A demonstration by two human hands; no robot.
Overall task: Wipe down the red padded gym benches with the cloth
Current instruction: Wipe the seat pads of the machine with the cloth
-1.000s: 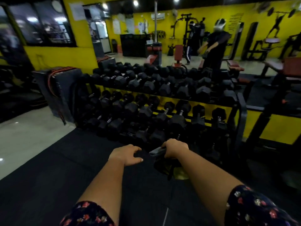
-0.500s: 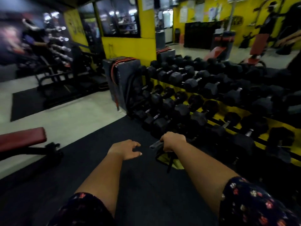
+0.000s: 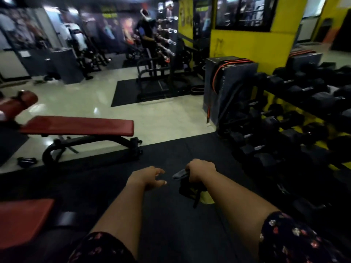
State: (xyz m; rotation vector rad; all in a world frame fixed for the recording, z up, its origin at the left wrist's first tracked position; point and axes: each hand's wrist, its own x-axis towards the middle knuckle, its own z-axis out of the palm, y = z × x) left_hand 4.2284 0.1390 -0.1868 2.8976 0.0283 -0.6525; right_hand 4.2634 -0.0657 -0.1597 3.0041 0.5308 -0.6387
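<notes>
A gym: dumbbell rack (image 3: 296, 118), red padded bench (image 3: 76, 126), rubber floor mats (image 3: 171, 152).

Bench pad (image 3: 76, 126) showing dark red on a black frame (image 3: 91, 141); second red pad (image 3: 24, 219) sitting bottom left. Cloth (image 3: 187, 188) reading dark grey with a yellow patch. Sleeves (image 3: 303, 240) showing black with a small pink-white floral print. Floor mat (image 3: 171, 152) looking black, tiles (image 3: 161, 114) pale cream. Wall (image 3: 247, 44) showing yellow, dumbbells (image 3: 296, 103) black.

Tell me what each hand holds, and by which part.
The right hand grips the dark cloth at its bunched top; the rest hangs below. The left hand holds nothing.
</notes>
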